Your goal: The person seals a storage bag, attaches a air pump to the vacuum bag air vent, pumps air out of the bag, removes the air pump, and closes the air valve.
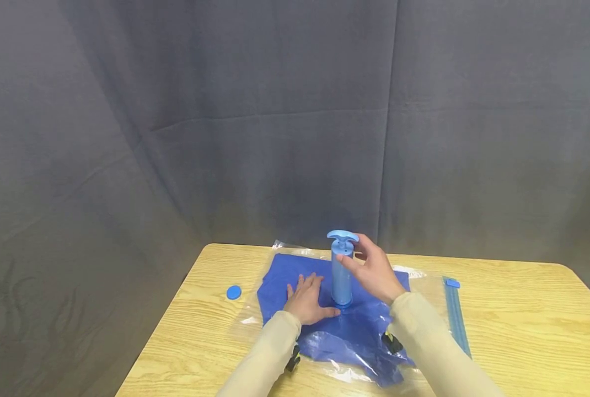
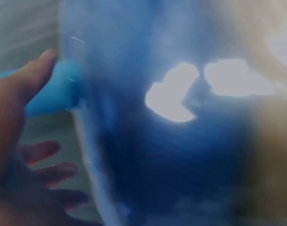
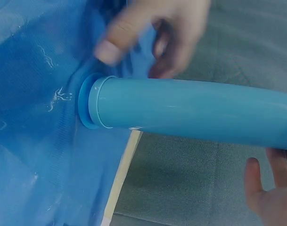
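Observation:
A light-blue hand pump [image 1: 342,278] with a curved T-shaped handle stands upright on a clear plastic vacuum bag [image 1: 431,289]. Dark-blue folded fabric [image 1: 295,270] fills much of the bag. In the right wrist view, the pump's lower end meets a round blue valve [image 3: 89,101]. My right hand [image 1: 376,273] grips the pump's upper barrel between thumb and fingers, just under the handle. Low beside the pump's base, my left hand [image 1: 307,303] lies over the bag with fingers extended. Its thumb overlaps the pump in the left wrist view, which is blurred.
A round blue cap [image 1: 234,292] lies on the wooden table [image 1: 528,320], left of the bag. Along the bag's right edge runs a blue zip strip with a slider [image 1: 452,283]. A grey curtain [image 1: 275,138] hangs behind the table.

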### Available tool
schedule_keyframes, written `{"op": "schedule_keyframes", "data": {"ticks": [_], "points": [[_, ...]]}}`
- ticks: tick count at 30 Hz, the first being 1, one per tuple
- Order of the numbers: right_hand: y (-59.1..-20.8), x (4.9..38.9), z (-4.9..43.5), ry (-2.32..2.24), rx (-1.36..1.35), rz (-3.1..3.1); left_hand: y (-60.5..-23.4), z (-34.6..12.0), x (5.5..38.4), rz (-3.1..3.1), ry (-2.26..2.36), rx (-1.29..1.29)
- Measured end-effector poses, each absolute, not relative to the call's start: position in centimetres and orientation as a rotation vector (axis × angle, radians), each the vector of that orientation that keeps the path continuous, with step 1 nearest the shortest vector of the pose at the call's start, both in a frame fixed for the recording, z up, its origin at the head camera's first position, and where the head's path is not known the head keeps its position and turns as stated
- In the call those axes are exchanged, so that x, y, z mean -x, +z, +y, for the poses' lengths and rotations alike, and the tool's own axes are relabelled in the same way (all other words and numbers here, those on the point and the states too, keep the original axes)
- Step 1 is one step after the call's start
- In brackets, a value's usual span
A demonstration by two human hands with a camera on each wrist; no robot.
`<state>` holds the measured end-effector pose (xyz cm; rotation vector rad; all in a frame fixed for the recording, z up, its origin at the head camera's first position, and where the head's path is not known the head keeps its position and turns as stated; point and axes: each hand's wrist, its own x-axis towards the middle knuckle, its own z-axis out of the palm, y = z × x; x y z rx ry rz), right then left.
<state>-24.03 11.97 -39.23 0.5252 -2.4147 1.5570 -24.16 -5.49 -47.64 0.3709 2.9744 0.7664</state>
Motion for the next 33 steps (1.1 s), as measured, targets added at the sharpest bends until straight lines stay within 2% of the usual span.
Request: {"op": "schedule_keyframes", "data": {"ticks": [5,21,33], "points": [[-39.2,24.1,11.8,1.56,-0.534,-2.409,-48.4,-6.3,23.6,2.912,0.522,-0.282],[-38.5,23.6,11.1,1.435,-0.396,-2.427,-47.6,-4.3,22.3,2.93,0.428,-0.113],[-38.4,23.5,11.5,1.454,-0.357,-2.479,-47.4,-4.4,23.2,2.995,0.584,-0.191]]}}
